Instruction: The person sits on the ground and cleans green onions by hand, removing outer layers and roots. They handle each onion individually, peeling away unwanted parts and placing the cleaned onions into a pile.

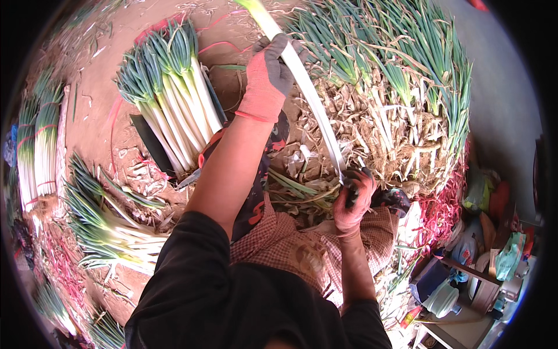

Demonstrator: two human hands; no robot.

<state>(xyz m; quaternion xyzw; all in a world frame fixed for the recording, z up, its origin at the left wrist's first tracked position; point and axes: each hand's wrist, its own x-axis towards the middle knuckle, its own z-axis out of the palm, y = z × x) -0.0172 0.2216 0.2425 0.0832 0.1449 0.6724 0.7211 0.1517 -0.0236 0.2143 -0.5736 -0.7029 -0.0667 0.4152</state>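
Observation:
A long white-stemmed Welsh onion (314, 99) slants across the view, its green top running out past the upper edge. My left hand (273, 72), in a pink and grey coated glove, grips it below the green part. At its lower end is my right hand (355, 198), gloved alike, with fingers curled around the root end. Whether a small tool is also in that hand is hidden. Beneath lie loose leaves and peelings (305, 194), before the checked apron (279, 240) on my lap.
Untrimmed Welsh onions (388, 100) with dry husks are heaped at the right. Cleaned ones stand in a bundle (178, 100) at the left; others lie in a loose pile (117, 231). Tied bundles (45, 144) lie farther left. Red twine (440, 218) and a plastic water bottle (441, 300) are at the right.

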